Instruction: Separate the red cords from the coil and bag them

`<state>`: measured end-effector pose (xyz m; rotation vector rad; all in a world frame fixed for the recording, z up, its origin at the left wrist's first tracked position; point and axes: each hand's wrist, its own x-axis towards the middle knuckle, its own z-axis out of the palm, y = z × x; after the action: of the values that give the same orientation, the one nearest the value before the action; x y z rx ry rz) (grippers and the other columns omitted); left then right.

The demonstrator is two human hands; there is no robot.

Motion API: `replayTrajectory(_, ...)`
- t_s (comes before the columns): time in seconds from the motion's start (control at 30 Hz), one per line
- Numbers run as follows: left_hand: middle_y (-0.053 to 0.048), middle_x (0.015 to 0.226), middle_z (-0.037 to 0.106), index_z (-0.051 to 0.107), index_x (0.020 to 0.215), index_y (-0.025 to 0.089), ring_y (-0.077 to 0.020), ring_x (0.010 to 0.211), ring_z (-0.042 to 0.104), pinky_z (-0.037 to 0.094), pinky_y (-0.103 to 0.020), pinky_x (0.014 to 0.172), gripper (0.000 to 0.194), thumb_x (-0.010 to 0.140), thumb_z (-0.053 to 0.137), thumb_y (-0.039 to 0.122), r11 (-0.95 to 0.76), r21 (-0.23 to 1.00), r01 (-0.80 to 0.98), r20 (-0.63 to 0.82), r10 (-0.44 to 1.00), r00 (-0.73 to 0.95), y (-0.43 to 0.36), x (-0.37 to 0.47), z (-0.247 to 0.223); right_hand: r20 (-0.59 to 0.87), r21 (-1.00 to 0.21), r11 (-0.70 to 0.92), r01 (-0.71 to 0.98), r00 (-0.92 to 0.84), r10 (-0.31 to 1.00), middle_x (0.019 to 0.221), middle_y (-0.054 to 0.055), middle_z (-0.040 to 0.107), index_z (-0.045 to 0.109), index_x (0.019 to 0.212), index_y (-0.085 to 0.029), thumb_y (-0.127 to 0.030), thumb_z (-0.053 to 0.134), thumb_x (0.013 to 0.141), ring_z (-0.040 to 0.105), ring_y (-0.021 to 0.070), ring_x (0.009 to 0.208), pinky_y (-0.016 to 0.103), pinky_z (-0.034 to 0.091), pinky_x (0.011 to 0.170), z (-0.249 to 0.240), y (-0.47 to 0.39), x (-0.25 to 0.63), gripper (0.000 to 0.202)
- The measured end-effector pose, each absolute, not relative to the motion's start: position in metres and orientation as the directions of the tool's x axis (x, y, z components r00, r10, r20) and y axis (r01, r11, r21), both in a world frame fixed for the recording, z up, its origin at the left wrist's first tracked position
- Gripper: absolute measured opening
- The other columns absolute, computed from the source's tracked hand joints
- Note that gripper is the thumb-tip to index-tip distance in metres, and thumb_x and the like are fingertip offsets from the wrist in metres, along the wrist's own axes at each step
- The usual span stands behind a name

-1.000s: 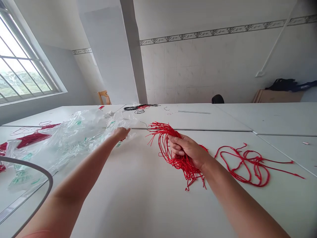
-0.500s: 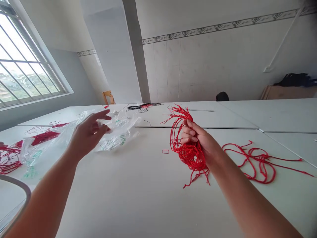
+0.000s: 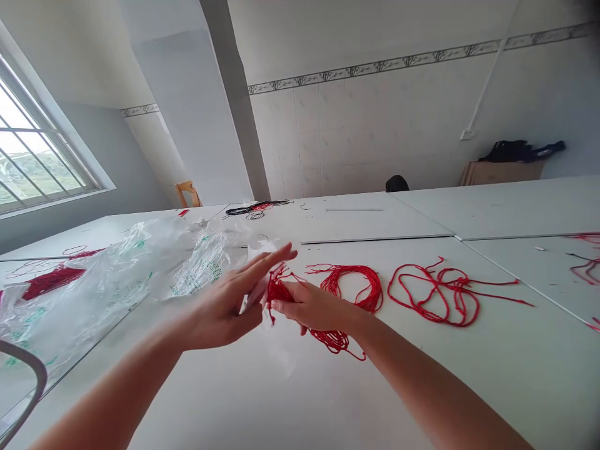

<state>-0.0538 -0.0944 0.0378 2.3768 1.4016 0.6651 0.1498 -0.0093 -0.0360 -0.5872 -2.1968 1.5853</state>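
Observation:
My right hand [image 3: 314, 306] is closed around a bundle of thin red braided cords [image 3: 279, 290], its knotted ends pointing toward my left hand and its loops hanging below the wrist. My left hand [image 3: 229, 306] faces it, fingers stretched out and thumb apart, with a clear plastic bag [image 3: 255, 290] between them. The bag's see-through film hangs below the hands, and the cord ends are at or inside it; blur hides which. Behind my right wrist, a red cord coil [image 3: 370, 284] appears to lie on the table [image 3: 225, 400].
Thicker loose red cords [image 3: 435, 294] lie to the right. Crumpled clear plastic bags [image 3: 135, 262] with green print spread over the left side, beside dark red cords [image 3: 54, 281]. Black cords [image 3: 253, 208] lie at the back. A pale curved bar [image 3: 35, 369] stands at lower left.
My left hand has come from the plastic bags on the left to the middle and now has film at its fingers. My right hand has moved the red cords left, toward it. The view has shifted rightward.

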Motion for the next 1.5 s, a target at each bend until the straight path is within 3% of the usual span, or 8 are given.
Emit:
replayTrajectory(0.37, -0.001, 0.08, 0.064, 0.059, 0.152, 0.036, -0.0183, 0.076, 0.062, 0.058, -0.038, 0.083, 0.058, 0.095, 0.065, 0.043, -0.353, 0.484, 0.801, 0.284, 0.929, 0.238, -0.093, -0.094, 0.069, 0.087, -0.955, 0.238, 0.176, -0.601, 0.794, 0.072, -0.004, 0.043, 0.041, 0.079, -0.024, -0.048, 0.061, 0.097, 0.04, 0.0119, 0.062, 0.025, 0.039, 0.052, -0.036, 0.032, 0.172, 0.036)
replayTrajectory(0.57, -0.008, 0.113, 0.078, 0.078, 0.122, 0.032, -0.0221, 0.09, 0.071, 0.06, -0.032, 0.072, 0.037, 0.099, 0.057, 0.052, -0.209, 0.443, 0.872, 0.273, 0.958, 0.091, -0.091, -0.095, 0.058, 0.136, -0.986, 0.166, 0.014, -0.511, 0.849, 0.064, -0.007, 0.04, 0.044, 0.074, -0.024, -0.053, 0.075, 0.089, 0.033, 0.0083, 0.052, 0.025, 0.045, 0.052, -0.023, 0.042, 0.193, 0.045)
replayTrajectory(0.77, -0.008, 0.163, 0.051, 0.046, 0.161, 0.043, -0.0312, 0.141, 0.057, 0.054, -0.043, 0.109, 0.061, 0.102, 0.06, 0.041, -0.438, 0.601, 0.668, 0.181, 0.889, 0.42, -0.094, -0.103, 0.059, 0.243, -0.958, 0.139, -0.251, -0.452, 0.858, 0.064, -0.007, 0.041, 0.046, 0.072, -0.022, -0.049, 0.075, 0.09, 0.032, 0.0058, 0.05, 0.023, 0.047, 0.052, 0.001, 0.035, 0.217, 0.043)
replayTrajectory(0.9, -0.012, 0.156, 0.056, 0.046, 0.161, 0.034, -0.0306, 0.133, 0.061, 0.059, -0.039, 0.096, 0.06, 0.102, 0.056, 0.037, -0.441, 0.387, 0.81, 0.269, 0.894, 0.358, -0.09, -0.099, 0.055, 0.309, -0.899, 0.126, -0.42, -0.404, 0.861, 0.059, -0.008, 0.036, 0.045, 0.067, -0.022, -0.043, 0.074, 0.092, 0.03, 0.0059, 0.048, 0.021, 0.045, 0.051, 0.014, 0.03, 0.225, 0.044)
replayTrajectory(1.03, -0.01, 0.127, 0.066, 0.078, 0.112, 0.025, -0.018, 0.077, 0.065, 0.047, -0.032, 0.061, 0.032, 0.103, 0.053, 0.042, -0.234, 0.004, 0.972, 0.443, 0.872, 0.208, -0.086, -0.085, 0.054, 0.306, -0.763, 0.054, -0.644, -0.287, 0.908, 0.059, -0.01, 0.027, 0.059, 0.08, -0.022, -0.034, 0.071, 0.095, 0.023, 0.0057, 0.046, 0.017, 0.04, 0.047, 0.028, 0.02, 0.224, 0.023)
replayTrajectory(1.13, -0.012, 0.123, 0.062, 0.076, 0.081, 0.02, -0.0222, 0.089, 0.062, 0.042, -0.031, 0.059, 0.037, 0.101, 0.054, 0.042, -0.261, -0.095, 0.961, 0.492, 0.827, 0.273, -0.089, -0.076, 0.059, 0.321, -0.655, 0.135, -0.744, -0.111, 0.941, 0.062, -0.01, 0.027, 0.064, 0.091, -0.022, -0.031, 0.067, 0.098, 0.023, 0.0059, 0.046, 0.015, 0.04, 0.047, 0.035, 0.01, 0.221, 0.011)
replayTrajectory(1.3, 0.0, 0.063, 0.053, 0.064, 0.075, 0.022, -0.0158, 0.061, 0.048, 0.04, -0.029, 0.057, 0.046, 0.106, 0.047, 0.05, -0.302, 0.371, 0.878, 0.177, 0.951, 0.253, -0.092, -0.06, 0.061, 0.354, -0.506, 0.402, -0.763, 0.241, 0.904, 0.066, -0.01, 0.032, 0.061, 0.095, -0.023, -0.037, 0.063, 0.101, 0.031, 0.0066, 0.05, 0.018, 0.047, 0.054, 0.039, -0.009, 0.214, 0.015)
replayTrajectory(1.5, -0.002, 0.08, 0.064, 0.069, 0.13, 0.025, -0.0176, 0.071, 0.059, 0.051, -0.034, 0.077, 0.041, 0.11, 0.044, 0.051, -0.289, 0.74, 0.607, 0.186, 0.956, 0.229, -0.088, -0.034, 0.043, 0.478, -0.426, 0.678, -0.599, 0.487, 0.731, 0.065, -0.008, 0.036, 0.049, 0.082, -0.025, -0.045, 0.047, 0.109, 0.038, 0.009, 0.05, 0.025, 0.054, 0.06, 0.03, -0.035, 0.174, 0.034)
